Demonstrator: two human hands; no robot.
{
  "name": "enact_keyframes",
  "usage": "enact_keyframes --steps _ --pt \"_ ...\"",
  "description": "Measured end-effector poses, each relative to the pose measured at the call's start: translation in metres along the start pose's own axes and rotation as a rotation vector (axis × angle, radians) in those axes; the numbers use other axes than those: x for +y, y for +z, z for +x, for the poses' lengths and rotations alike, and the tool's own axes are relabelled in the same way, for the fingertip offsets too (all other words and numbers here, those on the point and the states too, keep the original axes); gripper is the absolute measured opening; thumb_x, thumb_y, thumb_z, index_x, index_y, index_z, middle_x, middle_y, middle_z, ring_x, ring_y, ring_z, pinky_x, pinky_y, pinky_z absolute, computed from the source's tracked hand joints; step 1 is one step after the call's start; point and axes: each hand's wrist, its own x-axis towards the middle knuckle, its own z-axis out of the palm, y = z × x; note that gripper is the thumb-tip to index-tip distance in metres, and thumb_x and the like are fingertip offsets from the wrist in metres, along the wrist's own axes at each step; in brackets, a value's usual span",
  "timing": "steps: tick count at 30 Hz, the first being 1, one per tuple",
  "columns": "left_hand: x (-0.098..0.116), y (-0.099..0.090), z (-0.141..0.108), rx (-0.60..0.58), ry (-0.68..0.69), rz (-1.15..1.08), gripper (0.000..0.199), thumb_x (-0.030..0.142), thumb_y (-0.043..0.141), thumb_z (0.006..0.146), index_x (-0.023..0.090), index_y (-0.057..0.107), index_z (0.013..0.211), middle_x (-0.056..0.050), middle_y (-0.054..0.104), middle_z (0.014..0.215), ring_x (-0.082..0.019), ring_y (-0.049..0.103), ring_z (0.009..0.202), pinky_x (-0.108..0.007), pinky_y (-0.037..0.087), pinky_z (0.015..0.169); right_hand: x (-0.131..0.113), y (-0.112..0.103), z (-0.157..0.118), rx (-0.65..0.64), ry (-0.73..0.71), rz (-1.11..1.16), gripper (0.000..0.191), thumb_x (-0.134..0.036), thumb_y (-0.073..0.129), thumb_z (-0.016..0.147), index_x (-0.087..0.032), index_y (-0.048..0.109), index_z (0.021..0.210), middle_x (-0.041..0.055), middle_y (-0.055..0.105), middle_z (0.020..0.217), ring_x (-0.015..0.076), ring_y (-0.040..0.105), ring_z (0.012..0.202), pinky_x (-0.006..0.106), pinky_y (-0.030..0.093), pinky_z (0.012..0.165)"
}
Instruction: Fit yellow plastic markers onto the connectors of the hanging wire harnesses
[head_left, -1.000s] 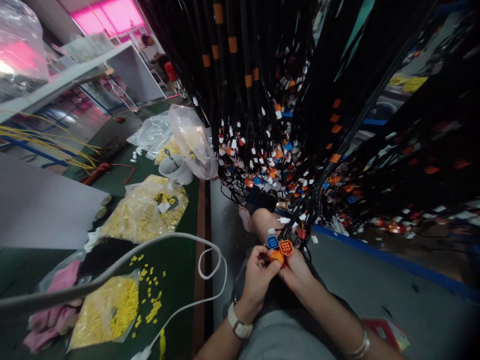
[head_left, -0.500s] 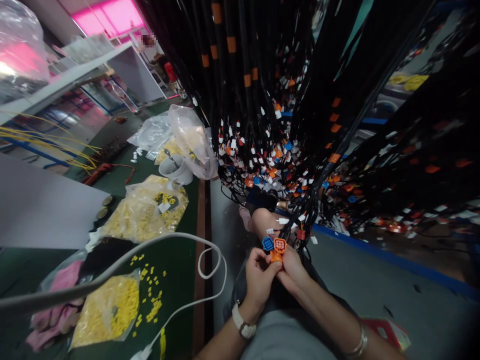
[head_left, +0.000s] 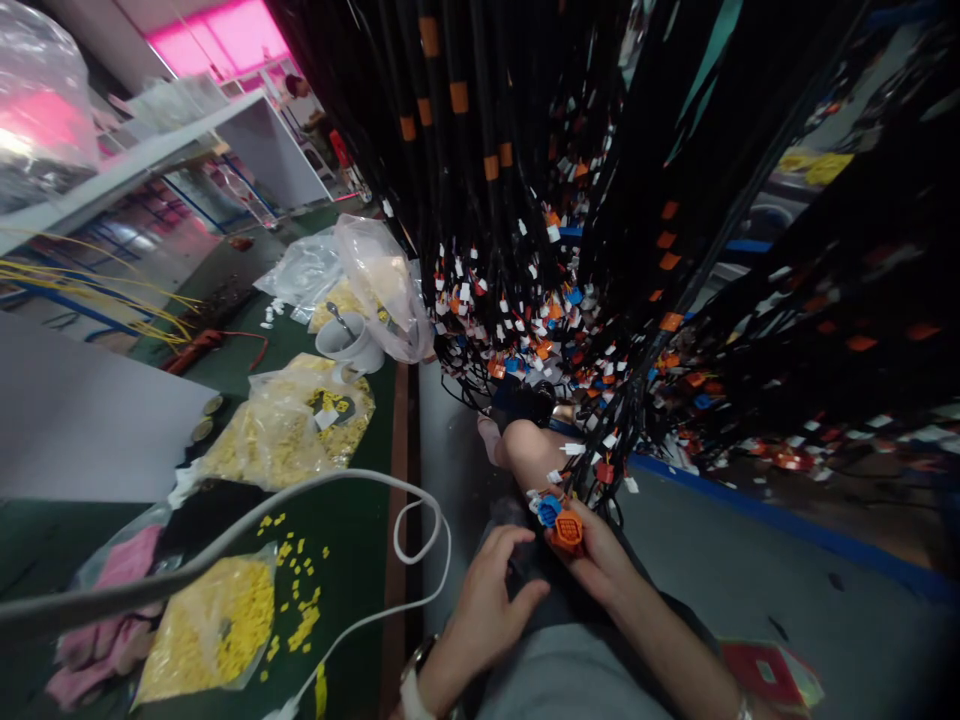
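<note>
My right hand (head_left: 600, 550) is closed around an orange connector (head_left: 568, 531), whose cavity face points up. A blue connector (head_left: 548, 511) sits beside it, touching or nearly so, at the fingertips. Black wires run from these up into a hanging harness bundle (head_left: 619, 430) with white and red connectors (head_left: 604, 471). To the left of the connectors, my left hand (head_left: 495, 590) is open and holds nothing, its thumb and fingers apart above my lap.
Dense black harnesses (head_left: 495, 200) hang ahead. On the green mat at left lie bags of yellow parts (head_left: 217, 620), a white cup (head_left: 351, 345), pink gloves (head_left: 112, 600) and a pale cable (head_left: 322, 480). A blue rail (head_left: 787, 520) crosses at right. A person (head_left: 304, 95) is far back.
My left hand has let go of the orange connector, moved down and left, and opened. The orange connector in my right hand has shifted slightly down and right.
</note>
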Motion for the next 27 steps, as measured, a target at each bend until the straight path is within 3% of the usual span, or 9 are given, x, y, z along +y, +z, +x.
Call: enact_keyframes --steps 3,5,10,11,13,17,19,23,27 --pt "0.017 -0.034 -0.023 -0.293 0.006 0.057 0.046 0.026 0.065 0.072 0.029 0.052 0.116 -0.002 0.055 0.119 -0.019 0.049 0.109 -0.030 0.036 0.096 -0.004 -0.005 0.000 0.011 0.027 -0.003 0.014 -0.012 0.060 0.071 -0.015 0.062 0.084 -0.0002 0.067 0.067 0.0112 0.059 0.050 0.023 0.050 0.045" --pt "0.026 -0.058 -0.037 -0.420 -0.027 0.070 0.051 0.031 0.068 0.070 0.034 0.051 0.118 0.000 0.055 0.120 -0.020 0.050 0.108 -0.029 0.038 0.094 -0.007 -0.006 0.000 0.014 0.044 0.000 0.015 -0.009 0.058 0.070 -0.016 0.062 0.083 -0.0007 0.067 0.067 0.0115 0.060 0.051 0.024 0.051 0.046" --pt "0.025 -0.111 -0.066 -0.466 0.028 -0.068 0.042 0.038 0.065 0.072 0.031 0.057 0.112 -0.003 0.063 0.095 -0.018 0.060 0.082 -0.028 0.045 0.079 -0.008 -0.006 0.003 0.028 0.032 -0.009 0.008 -0.015 0.061 0.072 -0.016 0.061 0.079 -0.0021 0.066 0.065 0.0118 0.060 0.051 0.025 0.051 0.044" --pt "0.021 -0.119 -0.071 -0.445 0.026 -0.123 0.041 0.040 0.065 0.071 0.028 0.058 0.110 -0.004 0.064 0.094 -0.017 0.060 0.075 -0.027 0.047 0.072 -0.008 -0.006 0.004 0.033 0.021 -0.016 0.008 -0.016 0.063 0.072 -0.017 0.061 0.079 -0.0025 0.067 0.065 0.0117 0.060 0.051 0.024 0.051 0.044" --pt "0.011 -0.133 -0.077 -0.287 -0.018 -0.185 0.039 0.042 0.063 0.073 0.025 0.059 0.109 -0.005 0.064 0.091 -0.015 0.059 0.068 -0.025 0.048 0.065 -0.007 -0.007 0.006 0.033 -0.001 -0.046 0.012 -0.017 0.067 0.070 -0.017 0.061 0.080 -0.0022 0.067 0.067 0.0118 0.061 0.052 0.023 0.051 0.045" --pt "-0.005 -0.153 -0.073 0.232 -0.223 -0.090 0.033 0.041 0.060 0.076 0.022 0.060 0.103 -0.006 0.066 0.086 -0.018 0.061 0.079 -0.027 0.049 0.072 -0.007 -0.009 0.009 0.012 -0.019 -0.149 0.015 -0.014 0.071 0.067 -0.012 0.064 0.080 0.0020 0.069 0.069 0.0125 0.063 0.054 0.022 0.052 0.049" --pt "-0.013 -0.162 -0.066 0.386 -0.273 -0.044 0.037 0.043 0.062 0.072 0.022 0.060 0.102 -0.006 0.067 0.088 -0.020 0.062 0.082 -0.029 0.049 0.075 -0.007 -0.010 0.010 0.001 -0.027 -0.164 0.014 -0.013 0.071 0.066 -0.012 0.065 0.079 0.0025 0.069 0.069 0.0125 0.063 0.055 0.021 0.052 0.050" --pt "-0.035 -0.181 -0.048 0.449 -0.287 0.051 0.044 0.049 0.062 0.069 0.020 0.061 0.102 -0.007 0.065 0.102 -0.024 0.060 0.093 -0.035 0.048 0.083 -0.007 -0.011 0.011 -0.005 -0.048 -0.159 0.013 -0.012 0.070 0.066 -0.012 0.067 0.079 0.0020 0.070 0.070 0.0119 0.064 0.056 0.020 0.051 0.049" --pt "-0.058 -0.207 -0.015 0.536 -0.232 0.324 0.041 0.045 0.050 0.077 0.016 0.061 0.105 -0.007 0.064 0.108 -0.024 0.055 0.105 -0.037 0.039 0.097 -0.004 -0.014 0.016 -0.008 -0.040 -0.181 0.013 -0.013 0.069 0.068 -0.011 0.067 0.081 0.0027 0.070 0.071 0.0117 0.063 0.055 0.019 0.051 0.050"
